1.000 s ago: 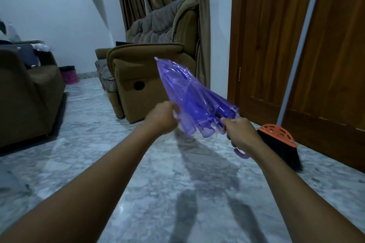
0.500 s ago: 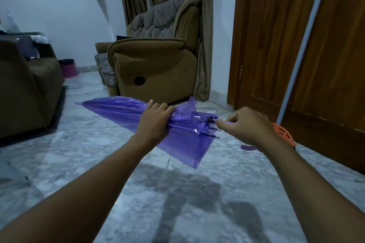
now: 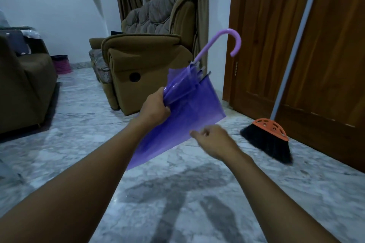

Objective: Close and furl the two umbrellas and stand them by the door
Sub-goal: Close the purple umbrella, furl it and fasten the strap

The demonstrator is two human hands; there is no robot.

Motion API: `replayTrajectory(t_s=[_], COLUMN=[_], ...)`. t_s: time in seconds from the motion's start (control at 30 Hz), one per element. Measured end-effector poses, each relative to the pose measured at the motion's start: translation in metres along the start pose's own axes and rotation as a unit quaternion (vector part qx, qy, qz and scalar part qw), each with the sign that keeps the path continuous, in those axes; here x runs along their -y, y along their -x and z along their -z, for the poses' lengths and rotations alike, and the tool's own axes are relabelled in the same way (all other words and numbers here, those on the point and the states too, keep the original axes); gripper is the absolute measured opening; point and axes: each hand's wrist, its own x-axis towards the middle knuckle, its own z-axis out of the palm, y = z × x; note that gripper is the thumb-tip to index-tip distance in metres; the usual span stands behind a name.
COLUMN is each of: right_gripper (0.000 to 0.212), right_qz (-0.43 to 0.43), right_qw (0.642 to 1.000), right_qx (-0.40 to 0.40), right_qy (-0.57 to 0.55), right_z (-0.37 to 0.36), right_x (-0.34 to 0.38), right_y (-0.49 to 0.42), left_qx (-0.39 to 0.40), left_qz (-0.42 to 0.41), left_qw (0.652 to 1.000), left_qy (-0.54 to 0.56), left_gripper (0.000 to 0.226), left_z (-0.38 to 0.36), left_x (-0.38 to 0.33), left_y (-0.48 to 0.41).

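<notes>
Fig.: L hand [image 3: 156,108] clenched round half-furled umbrella [image 3: 183,112], held in air left of door [image 3: 276,25], handle [image 3: 209,45] uppermost. R hand [image 3: 213,140] curled at canopy edge, grip unclear (blur). Broom [image 3: 266,140] leans against door.

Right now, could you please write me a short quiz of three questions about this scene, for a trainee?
1. Which hand grips the canopy of the purple umbrella?
2. True or false: the hooked handle points down at the floor.
3. What stands by the wooden door? A) broom B) mop C) second umbrella
Key: 1. the left hand; 2. false, it points up; 3. A.
</notes>
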Motion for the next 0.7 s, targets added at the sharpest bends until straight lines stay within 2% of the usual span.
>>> replayTrajectory(t_s=[0.07, 0.13, 0.23, 0.3, 0.4, 0.53, 0.7], right_gripper=[0.055, 0.067, 0.077, 0.072, 0.07, 0.077, 0.059], right_qz=[-0.097, -0.123, -0.077, 0.007, 0.087, 0.136, 0.16], right_qw=[0.986, 0.976, 0.971, 0.978, 0.973, 0.967, 0.964], right_qx=[0.125, 0.142, 0.091, 0.038, 0.015, -0.008, -0.083], right_qy=[-0.055, -0.106, -0.208, -0.206, -0.212, -0.215, -0.194], right_z=[-0.01, -0.016, -0.026, -0.031, -0.037, -0.036, -0.036], right_x=[-0.005, -0.011, -0.017, -0.009, -0.002, 0.003, 0.011], right_y=[0.0, 0.001, -0.006, -0.004, -0.005, -0.006, -0.01], left_qx=[0.037, 0.103, 0.159, 0.166, 0.146, 0.151, 0.146], left_qz=[0.012, 0.023, 0.025, 0.031, 0.065, 0.126, 0.168], left_qw=[0.998, 0.99, 0.978, 0.973, 0.954, 0.889, 0.807], left_qy=[0.044, 0.094, 0.134, 0.159, 0.253, 0.413, 0.547], left_gripper=[0.037, 0.03, 0.023, 0.019, 0.014, 0.02, 0.031], left_z=[0.003, 0.006, 0.008, 0.007, 0.005, -0.001, -0.008], left_x=[-0.006, -0.01, -0.016, -0.018, -0.021, -0.029, -0.038], left_y=[0.001, 0.002, 0.006, 0.007, 0.009, 0.011, 0.01])
